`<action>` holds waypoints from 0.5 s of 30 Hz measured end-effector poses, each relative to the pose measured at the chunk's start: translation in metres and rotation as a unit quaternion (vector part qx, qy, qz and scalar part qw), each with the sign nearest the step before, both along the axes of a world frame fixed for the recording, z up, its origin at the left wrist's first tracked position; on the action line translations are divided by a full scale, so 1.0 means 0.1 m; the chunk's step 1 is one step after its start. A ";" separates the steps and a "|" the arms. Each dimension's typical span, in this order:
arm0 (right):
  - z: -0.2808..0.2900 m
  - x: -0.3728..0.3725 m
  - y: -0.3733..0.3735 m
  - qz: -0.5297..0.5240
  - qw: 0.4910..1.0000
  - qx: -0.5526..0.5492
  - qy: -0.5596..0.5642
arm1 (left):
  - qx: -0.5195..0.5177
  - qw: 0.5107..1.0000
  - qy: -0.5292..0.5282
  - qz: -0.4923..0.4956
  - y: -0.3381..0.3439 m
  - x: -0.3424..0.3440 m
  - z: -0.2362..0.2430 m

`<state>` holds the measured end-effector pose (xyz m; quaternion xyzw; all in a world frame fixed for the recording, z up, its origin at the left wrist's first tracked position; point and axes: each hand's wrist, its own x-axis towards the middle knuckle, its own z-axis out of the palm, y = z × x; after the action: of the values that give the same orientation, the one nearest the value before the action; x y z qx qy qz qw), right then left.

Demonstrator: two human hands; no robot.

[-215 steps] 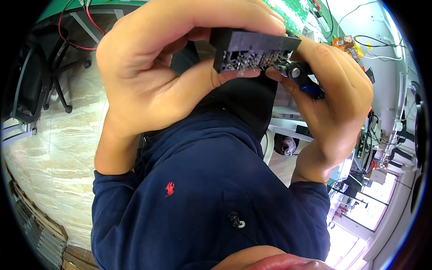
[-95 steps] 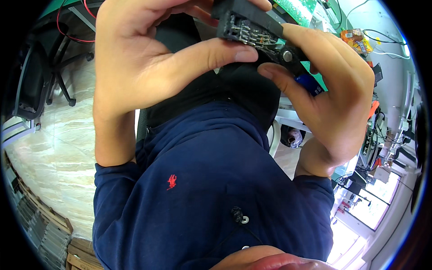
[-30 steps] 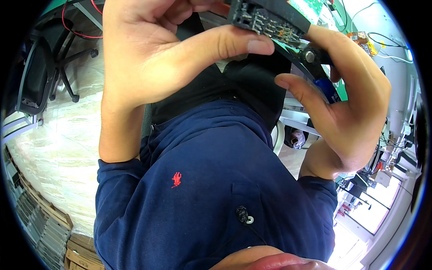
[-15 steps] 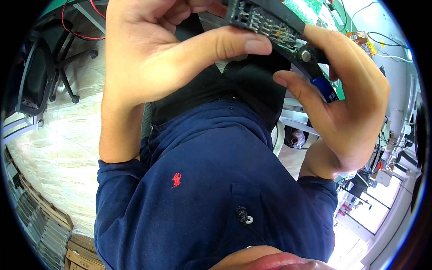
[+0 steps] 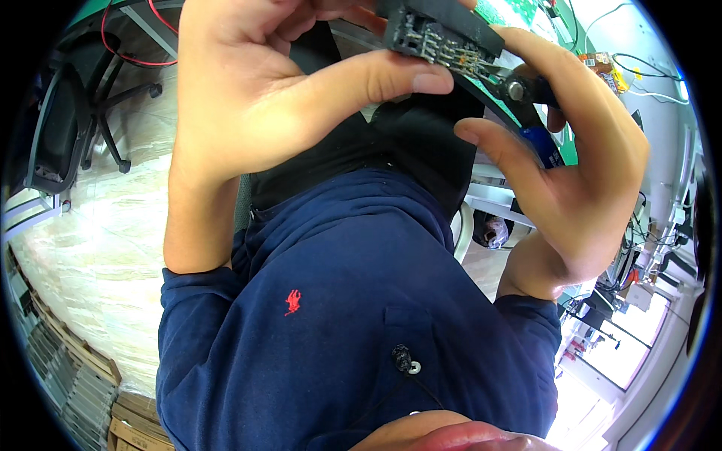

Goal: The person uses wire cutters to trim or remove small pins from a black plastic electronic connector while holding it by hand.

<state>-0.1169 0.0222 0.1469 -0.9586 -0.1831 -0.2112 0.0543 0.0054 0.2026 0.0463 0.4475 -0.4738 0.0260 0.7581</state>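
Note:
My left hand (image 5: 263, 105) grips a black plastic connector block (image 5: 456, 27) at the upper middle. Its thumb presses along the lower side, while the other fingers are partly cut off by the top edge. Bent metal pins (image 5: 444, 52) stick out in a row from the block. In my right hand (image 5: 587, 165) is a pair of small pliers or cutters (image 5: 516, 91) with a round pivot and a dark blue handle. Their tips are at the right end of the pins; whether the jaws touch a pin I cannot tell. The right thumb stands apart from the handle.
Behind the hands lies a green work surface with a green circuit board (image 5: 514, 13). Cables and an orange-brown packet (image 5: 598, 63) are at the upper right. A black office chair (image 5: 64, 128) stands left on the pale floor. Cardboard boxes (image 5: 139, 428) sit at the lower left.
The pliers' pivot has moved slightly up and right, and the connector block slightly down. Both hands keep their holds.

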 end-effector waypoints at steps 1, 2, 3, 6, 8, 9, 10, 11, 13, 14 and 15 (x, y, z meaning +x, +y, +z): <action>0.01 0.00 0.00 -0.002 1.000 -0.003 0.006 | 0.010 1.000 0.003 0.001 0.00 -0.01 0.01; 0.01 0.01 -0.01 0.002 1.000 -0.007 0.008 | 0.018 1.000 0.007 0.004 0.02 -0.02 0.03; 0.02 0.02 -0.01 0.005 1.000 -0.010 0.011 | 0.025 1.000 0.011 0.007 0.03 -0.03 0.04; 0.00 0.01 -0.06 0.017 1.000 -0.015 0.008 | 0.019 1.000 0.010 0.014 0.01 -0.04 0.03; 0.00 0.01 -0.07 0.016 1.000 -0.017 0.004 | 0.009 1.000 0.008 0.011 0.00 -0.02 0.01; -0.01 0.01 -0.07 0.016 1.000 -0.018 0.000 | 0.005 1.000 0.009 0.007 -0.01 -0.01 0.00; -0.02 0.01 -0.06 0.017 1.000 -0.020 -0.008 | 0.007 1.000 0.006 0.008 -0.01 -0.01 0.01; -0.03 0.01 -0.05 0.012 1.000 -0.021 -0.010 | 0.008 1.000 0.004 0.010 -0.01 -0.01 0.01; -0.04 0.02 -0.02 -0.002 1.000 -0.018 -0.011 | 0.017 1.000 -0.006 0.019 0.00 -0.02 0.03; -0.04 0.01 -0.01 -0.007 1.000 -0.016 -0.006 | 0.019 1.000 -0.009 0.022 0.01 -0.02 0.03; -0.03 0.01 0.00 -0.013 1.000 -0.014 -0.002 | 0.017 1.000 -0.008 0.019 0.00 -0.01 0.02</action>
<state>-0.1155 0.0218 0.1436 -0.9610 -0.1741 -0.2115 0.0377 0.0049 0.2030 0.0482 0.4694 -0.4716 0.0360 0.7456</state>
